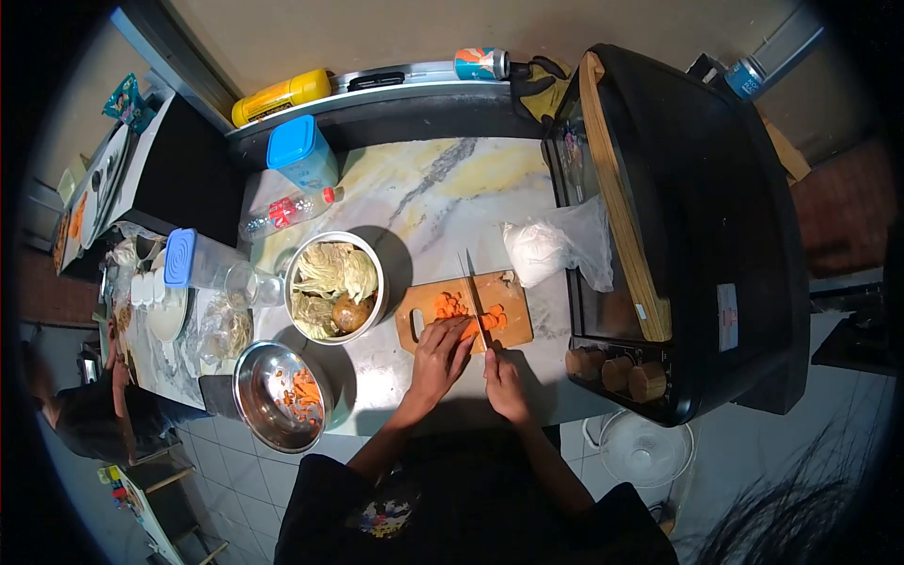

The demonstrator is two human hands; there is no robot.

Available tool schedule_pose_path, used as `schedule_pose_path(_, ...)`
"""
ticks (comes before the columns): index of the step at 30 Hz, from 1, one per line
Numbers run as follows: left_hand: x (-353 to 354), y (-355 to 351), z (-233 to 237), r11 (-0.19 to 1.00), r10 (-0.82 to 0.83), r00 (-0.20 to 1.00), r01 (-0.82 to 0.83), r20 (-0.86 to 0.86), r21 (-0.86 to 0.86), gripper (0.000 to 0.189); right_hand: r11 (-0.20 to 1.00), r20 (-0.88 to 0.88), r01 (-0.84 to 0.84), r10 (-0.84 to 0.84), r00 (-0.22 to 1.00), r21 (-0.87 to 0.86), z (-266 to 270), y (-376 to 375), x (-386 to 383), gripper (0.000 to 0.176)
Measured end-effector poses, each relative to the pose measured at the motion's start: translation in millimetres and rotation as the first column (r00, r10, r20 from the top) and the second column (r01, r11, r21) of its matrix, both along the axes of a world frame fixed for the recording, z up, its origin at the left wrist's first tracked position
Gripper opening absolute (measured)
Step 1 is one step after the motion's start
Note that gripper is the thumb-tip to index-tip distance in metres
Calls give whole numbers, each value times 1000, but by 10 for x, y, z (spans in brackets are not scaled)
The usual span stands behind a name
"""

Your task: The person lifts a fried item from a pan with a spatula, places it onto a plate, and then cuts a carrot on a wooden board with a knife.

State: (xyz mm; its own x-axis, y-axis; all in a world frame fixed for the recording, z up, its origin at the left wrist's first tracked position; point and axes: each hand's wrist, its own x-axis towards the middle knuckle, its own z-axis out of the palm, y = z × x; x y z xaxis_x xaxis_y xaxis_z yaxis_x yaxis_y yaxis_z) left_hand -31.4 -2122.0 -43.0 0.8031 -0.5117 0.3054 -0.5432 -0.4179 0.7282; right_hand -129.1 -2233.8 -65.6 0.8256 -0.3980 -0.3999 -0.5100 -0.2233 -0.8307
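On a wooden cutting board (520,325) lie small pieces of orange carrot (450,304), with more pieces to the right of the blade. My right hand (506,384) is closed round the handle of a knife (474,294), whose blade points away from me across the board. My left hand (440,356) rests on the board's near edge, fingers bent together over carrot beside the blade. Left of the board stands a white pot (381,306) holding cabbage leaves and a brown round vegetable. Nearer, a steel bowl (259,414) holds orange carrot pieces.
A bag of white powder (541,250) lies beside a large black oven (716,235). Behind the pot are a plastic bottle (287,211) and a blue-lidded container (306,155). Another person (104,414) stands at the far left. A white basin (647,447) sits low at right.
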Motion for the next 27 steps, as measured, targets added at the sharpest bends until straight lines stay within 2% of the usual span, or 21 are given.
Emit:
schedule_pose_path(6, 16, 62, 16, 998, -29, 1000, 29, 1, 55, 29, 1000, 54, -15, 15, 998, 2, -43, 1, -8, 42)
schedule_pose_path(12, 31, 63, -20, 998, -37, 999, 35, 37, 60, 31, 999, 2, -11, 11, 1000, 36, -33, 8, -7, 42)
schedule_pose_path(15, 27, 41, -23, 998, -28, 999, 27, 22, 55, 32, 1000, 55, -7, 9, 998, -26, -29, 21, -8, 42)
schedule_pose_path(19, 24, 9, 18, 996, -31, 999, 29, 22, 78, 30, 1000, 24, 28, -29, 999, 11, -89, 38, -15, 42)
schedule_pose_path(21, 30, 9, -7, 997, -28, 999, 27, 17, 68, 30, 979, 129, 40, -14, 992, -200, -76, 46, -5, 41)
schedule_pose_path(25, 40, -3, -18, 998, -29, 999, 27, 23, 55, 29, 984, 129, 36, -13, 991, -173, 30, 8, 34, 41)
schedule_pose_path(27, 47, -20, -21, 998, -36, 998, 34, 52, 44, 28, 993, 39, -10, 14, 999, -114, 58, -18, 40, 41)
